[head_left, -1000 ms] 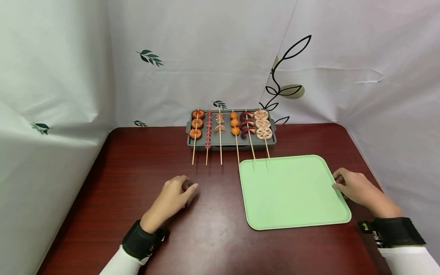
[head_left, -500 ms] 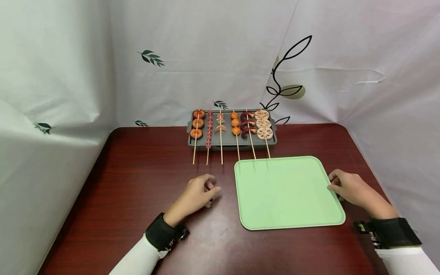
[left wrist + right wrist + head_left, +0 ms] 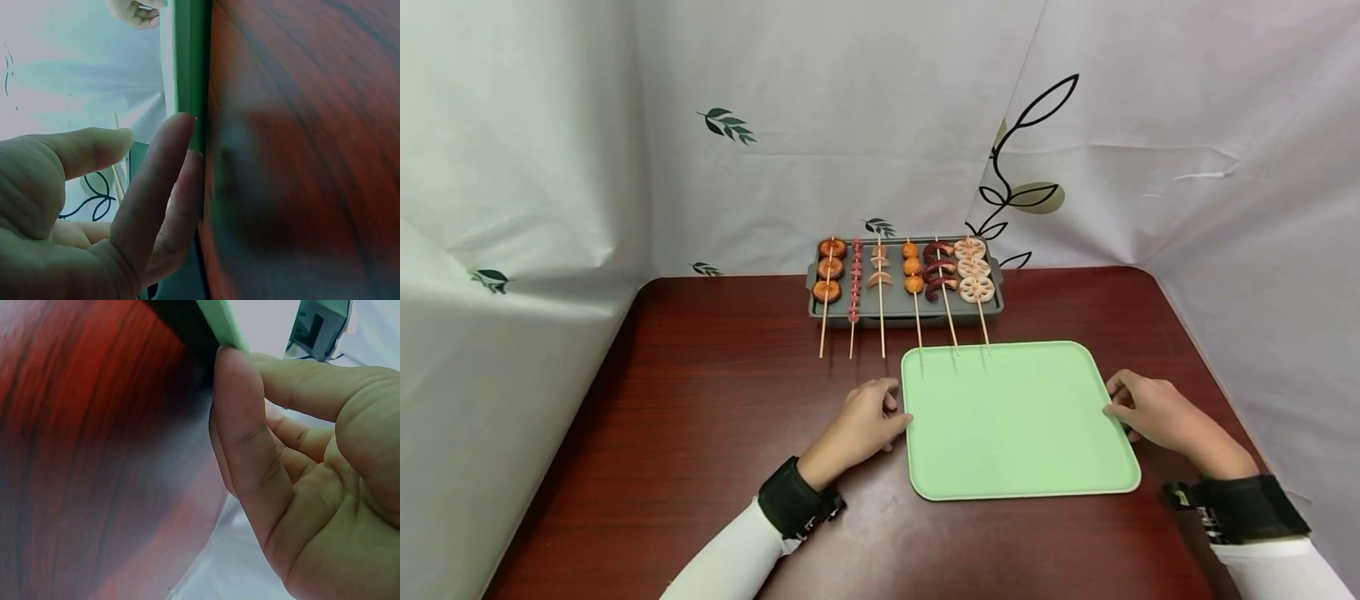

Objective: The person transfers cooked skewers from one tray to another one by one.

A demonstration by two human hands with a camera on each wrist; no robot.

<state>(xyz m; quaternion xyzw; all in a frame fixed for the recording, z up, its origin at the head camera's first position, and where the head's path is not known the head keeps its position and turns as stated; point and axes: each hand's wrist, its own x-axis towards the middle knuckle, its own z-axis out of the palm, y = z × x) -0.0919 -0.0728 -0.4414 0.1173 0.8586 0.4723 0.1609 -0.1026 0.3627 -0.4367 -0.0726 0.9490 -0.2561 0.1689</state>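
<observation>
Green tray [image 3: 1015, 417] flat on table [image 3: 700, 400], centre | left hand [image 3: 865, 421] at its 9 o'clock edge, fingers straight, touching | right hand [image 3: 1150, 410] at 3 o'clock edge, fingers relaxed, touching | skewer tray [image 3: 906, 308] at 12 o'clock.

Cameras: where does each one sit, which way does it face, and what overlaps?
Head: above, looking forward and down at the table; left hand and right hand flank the green tray.
Left wrist: at table level; fingers against the tray's edge.
Right wrist: low; fingers at the opposite edge.
Shared: all three show tray and tabletop.
</observation>
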